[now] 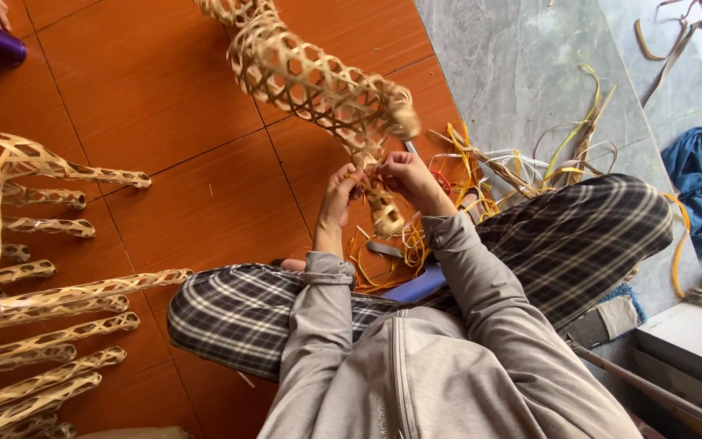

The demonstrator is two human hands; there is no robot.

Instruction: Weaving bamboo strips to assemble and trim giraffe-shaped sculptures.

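Both forearms extend forward from the grey sleeves, elbows bent, wrists raised above the lap. The left hand [340,193] has its fingers curled closed around a narrow section of the woven bamboo lattice frame [318,81], thumb side up. The right hand [410,180] is bent at the wrist, its grip pinched shut on the same narrow section, just beside the left hand. The frame rises from the hands toward the top of the view, tilted; a short woven end hangs below the hands. Loose bamboo strips [481,167] lie on the floor beyond the plaid-covered knees. Finished lattice legs [58,317] rest on the orange tiles at the left
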